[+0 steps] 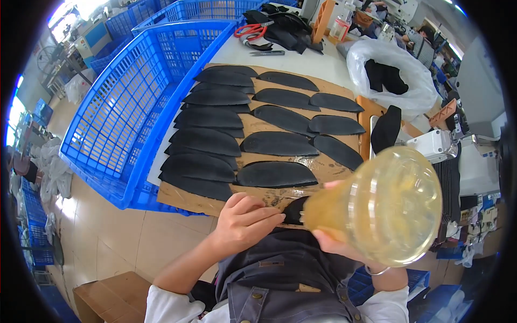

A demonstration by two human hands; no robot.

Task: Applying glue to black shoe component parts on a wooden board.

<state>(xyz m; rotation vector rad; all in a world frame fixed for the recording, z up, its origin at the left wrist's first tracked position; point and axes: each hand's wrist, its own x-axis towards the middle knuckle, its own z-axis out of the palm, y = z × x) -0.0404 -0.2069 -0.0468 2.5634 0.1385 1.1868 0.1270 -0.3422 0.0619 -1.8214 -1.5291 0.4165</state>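
A clear plastic bottle (396, 207) of yellowish liquid is tilted in my right hand (336, 245), its wide base toward me. Its narrow end comes down at a black curved piece (294, 211) on the near edge of the cardboard (258, 198). The bottle covers much of that piece. My left hand (245, 222) is closed, with the fingertips pinched at the piece's left end. Beyond my hands, black half-moon pieces (277, 175) lie in rows, the left column (210, 141) overlapping.
Blue plastic crates (116, 116) stand along the left. At the back of the table lie red-handled scissors (252, 33), a small cutter (267, 53) and black scraps (283, 32). A clear bag (423, 86) with black pieces sits back right, near a sewing machine (433, 144).
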